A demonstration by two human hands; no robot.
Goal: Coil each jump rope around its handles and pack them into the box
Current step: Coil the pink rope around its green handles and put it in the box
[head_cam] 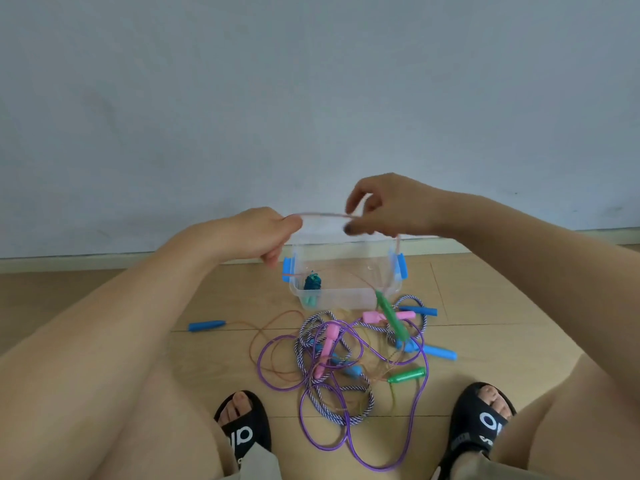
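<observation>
One coiled teal rope bundle (313,284) sits in the clear plastic box with blue latches (346,297). Above the box, left hand (266,235) and right hand (384,207) pinch a thin pink cord (322,215). In front: tangled pile of ropes (356,355) (several uncoiled).

Soft, even daylight fills the scene, moderately bright with a cool cast on the wall (311,81). Shadows on the floor (485,306) are faint. The wide lens bows the skirting line below the wall and swells the forearms at the frame edges. Both hands look slightly motion-blurred; overall detail is soft.
</observation>
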